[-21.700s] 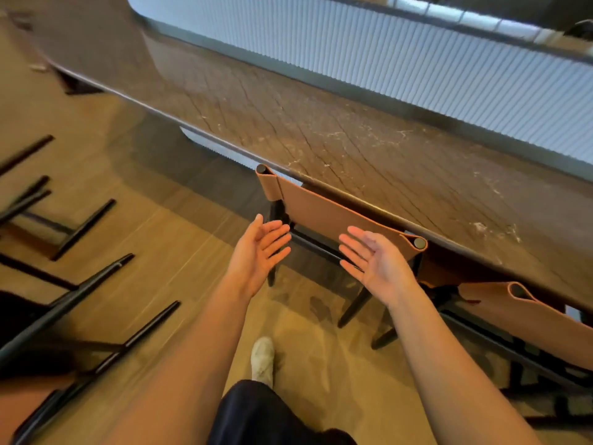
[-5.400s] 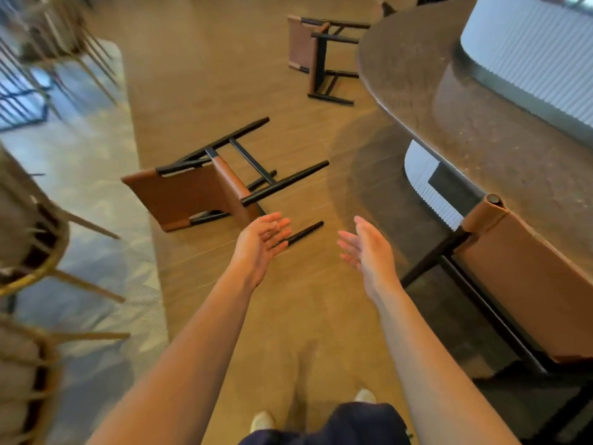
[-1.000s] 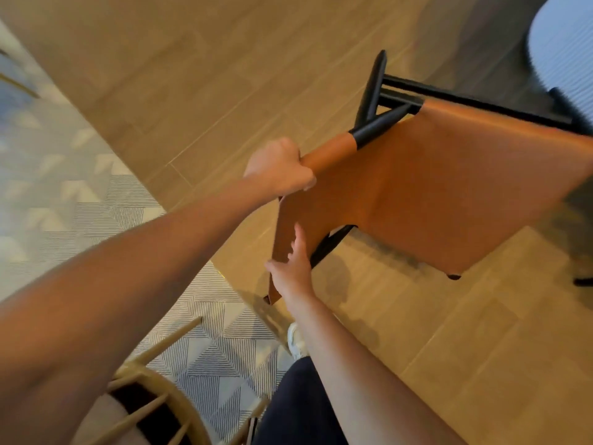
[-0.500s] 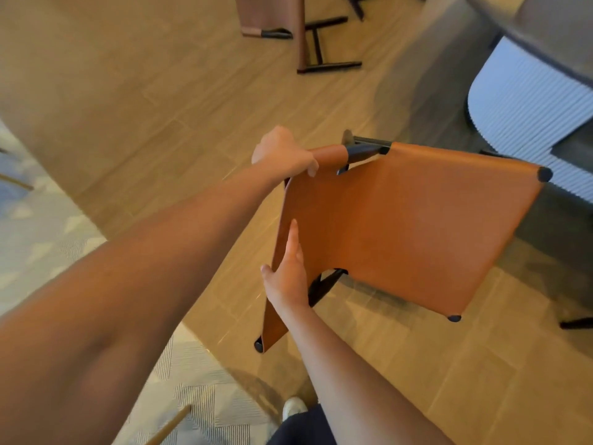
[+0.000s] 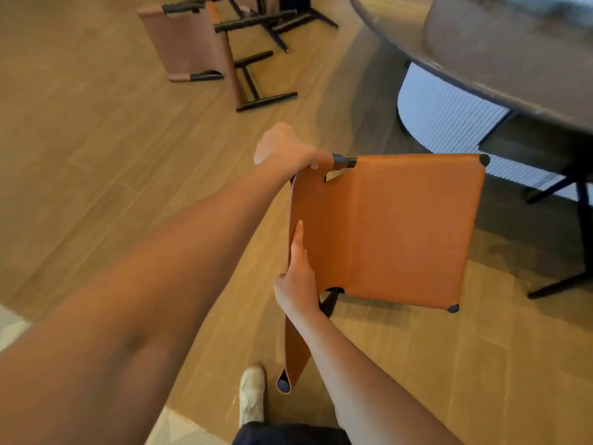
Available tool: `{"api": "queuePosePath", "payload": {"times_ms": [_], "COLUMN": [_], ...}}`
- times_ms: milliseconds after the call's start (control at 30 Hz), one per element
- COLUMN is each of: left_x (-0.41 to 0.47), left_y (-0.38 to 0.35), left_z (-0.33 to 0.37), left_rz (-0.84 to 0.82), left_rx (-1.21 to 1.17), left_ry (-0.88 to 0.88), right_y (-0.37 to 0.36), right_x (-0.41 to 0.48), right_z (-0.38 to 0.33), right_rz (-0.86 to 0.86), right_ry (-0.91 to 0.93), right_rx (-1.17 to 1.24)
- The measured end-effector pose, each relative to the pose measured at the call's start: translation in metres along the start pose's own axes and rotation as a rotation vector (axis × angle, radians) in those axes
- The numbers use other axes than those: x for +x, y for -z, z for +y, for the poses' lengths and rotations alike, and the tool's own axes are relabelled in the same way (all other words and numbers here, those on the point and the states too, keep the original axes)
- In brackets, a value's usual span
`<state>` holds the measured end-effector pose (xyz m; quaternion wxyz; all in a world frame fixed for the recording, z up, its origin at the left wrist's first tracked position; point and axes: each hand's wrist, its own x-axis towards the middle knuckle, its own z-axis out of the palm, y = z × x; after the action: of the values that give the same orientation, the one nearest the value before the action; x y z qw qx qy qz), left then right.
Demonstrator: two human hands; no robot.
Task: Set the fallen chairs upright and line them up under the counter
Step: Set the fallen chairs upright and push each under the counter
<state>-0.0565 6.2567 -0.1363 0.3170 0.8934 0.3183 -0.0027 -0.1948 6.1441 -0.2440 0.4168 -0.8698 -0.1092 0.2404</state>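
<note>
I hold a tan leather chair (image 5: 385, 226) with a black frame in front of me, its seat facing up and its backrest running down toward my feet. My left hand (image 5: 285, 150) grips the far end of the backrest's top rail. My right hand (image 5: 296, 281) holds the backrest lower down, one finger straight along the leather. Another tan chair (image 5: 192, 43) lies on its side on the wooden floor further ahead. The dark stone counter (image 5: 481, 43) curves across the upper right, above the chair I hold.
A white fluted base (image 5: 449, 117) stands under the counter. Black legs of another chair (image 5: 577, 220) show at the right edge. My shoe (image 5: 252, 393) is just left of the backrest's lower end. A patterned rug's corner (image 5: 12, 329) is at the lower left.
The chair has swung round so its seat lies flatter and nearer the counter. Both hands keep the same hold, and my view has lifted toward the counter and the fallen chair.
</note>
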Motion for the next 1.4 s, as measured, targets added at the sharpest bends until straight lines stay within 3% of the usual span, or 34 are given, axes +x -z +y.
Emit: {"api": "queuePosePath", "payload": {"times_ms": [133, 267, 367, 500, 667, 933, 1400], "left_x": [0.015, 0.014, 0.018, 0.036, 0.073, 0.122, 0.226], "left_y": [-0.001, -0.007, -0.005, 0.003, 0.014, 0.017, 0.032], "left_z": [0.002, -0.016, -0.037, -0.052, -0.042, -0.031, -0.026], "left_rz": [-0.015, 0.031, -0.053, -0.261, -0.358, -0.288, -0.329], "left_rx": [0.103, 0.678, 0.85, 0.834, 0.82, 0.887, 0.562], "left_ry": [-0.248, -0.94, -1.318, -1.402, -1.5, -1.621, -1.788], "right_y": [0.008, 0.011, 0.011, 0.018, 0.031, -0.011, -0.023], "right_x": [0.029, 0.041, 0.049, 0.068, 0.097, 0.113, 0.2], "right_z": [-0.02, -0.038, -0.046, -0.055, -0.066, -0.059, -0.111], "right_rz": [-0.008, 0.063, 0.103, 0.121, 0.121, 0.373, 0.558], "right_ry": [-0.17, -0.26, -0.301, -0.291, -0.291, -0.445, -0.643], "right_rx": [0.094, 0.195, 0.148, 0.093, 0.046, 0.026, -0.13]}}
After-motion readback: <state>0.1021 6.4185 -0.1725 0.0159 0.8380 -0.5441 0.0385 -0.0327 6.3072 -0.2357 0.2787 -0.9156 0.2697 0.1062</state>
